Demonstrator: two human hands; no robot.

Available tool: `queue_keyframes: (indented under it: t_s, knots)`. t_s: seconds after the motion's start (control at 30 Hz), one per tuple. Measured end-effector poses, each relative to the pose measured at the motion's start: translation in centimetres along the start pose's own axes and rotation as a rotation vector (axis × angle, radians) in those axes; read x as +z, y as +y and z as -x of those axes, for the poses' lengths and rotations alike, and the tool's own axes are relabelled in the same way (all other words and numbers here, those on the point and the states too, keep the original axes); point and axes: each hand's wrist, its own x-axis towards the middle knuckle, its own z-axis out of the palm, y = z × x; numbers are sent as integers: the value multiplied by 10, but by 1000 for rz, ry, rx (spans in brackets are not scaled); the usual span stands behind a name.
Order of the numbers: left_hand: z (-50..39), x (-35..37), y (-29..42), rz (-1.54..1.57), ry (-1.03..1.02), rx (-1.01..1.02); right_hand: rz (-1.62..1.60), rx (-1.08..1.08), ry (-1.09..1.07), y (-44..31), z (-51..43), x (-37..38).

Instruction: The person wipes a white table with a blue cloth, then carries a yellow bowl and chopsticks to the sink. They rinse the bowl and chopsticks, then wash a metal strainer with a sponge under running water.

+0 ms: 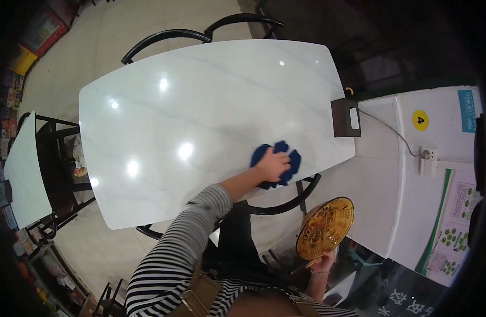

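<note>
My left hand [272,164] presses a dark blue cloth [294,162] onto a white marble-patterned table [211,107], close to its near edge toward the right. The cloth is bunched under the palm, and its folds stick out around the fingers. Off the table at the lower right, my right hand [325,262] grips a wide amber bowl [326,226] by its lower rim. The bowl is tilted and has noodle scraps and sauce in it. Chopsticks [311,264] show beside that hand; how they are held is hard to see.
A dark tissue box [346,119] stands at the table's right end by the wall. Black-framed chairs [167,35] surround the table, one [290,204] just before me. A cord runs to a wall socket [428,160]. Another white table [29,170] stands at left.
</note>
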Motion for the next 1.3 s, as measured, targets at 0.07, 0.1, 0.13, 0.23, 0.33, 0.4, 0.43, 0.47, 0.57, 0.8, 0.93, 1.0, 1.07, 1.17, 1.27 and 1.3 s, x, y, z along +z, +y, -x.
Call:
queue_keyframes:
  t_s: [0.07, 0.1, 0.13, 0.23, 0.33, 0.4, 0.43, 0.47, 0.57, 0.8, 0.93, 1.0, 1.07, 1.17, 1.27, 1.3]
  knots:
    - [32, -17, -23, 32, 119, -237, -40, 46, -29, -25, -27, -19]
    - [56, -33, -46, 56, 221, -419, 0, 70, 44, -40, -40, -29]
    - [83, -50, -68, -1, 412, -580, 7, 92, 45, -52, -56, -39]
    - [137, -93, -129, -212, 596, -1373, 26, 116, 82, -93, -93, -70]
    - [107, -103, -170, -360, 547, -1602, 70, 77, 157, -135, -130, -96]
    - [46, -110, -193, -324, 508, -1566, 111, 57, 24, -163, -147, -108]
    - [4, -111, -201, -297, 492, -1520, 113, 22, -59, -175, -157, -113]
    - [-42, -112, -208, -291, 471, -1456, 176, -71, -24, -181, -163, -117]
    - [-182, -111, -220, -226, 393, -1255, 256, -101, -11, -183, -176, -126]
    - [-297, -56, -172, -209, 212, -531, 60, -66, 119, -144, -166, -131]
    - [-179, -12, -51, -117, -52, -355, 4, -12, 59, -144, -171, -123]
    - [-100, 9, 8, -70, -311, -117, 33, 43, 11, -147, -179, -113]
    - [-13, 17, 22, 40, -159, -192, 48, 71, -24, -150, -188, -100]
    - [126, 0, -7, -68, 392, -838, 88, 85, -123, -149, -196, -70]
    - [277, -37, -23, -377, 667, -1537, 194, 33, -99, -134, -183, -30]
    - [318, -48, -28, -432, 719, -1802, 209, 10, -125, -123, -185, -12]
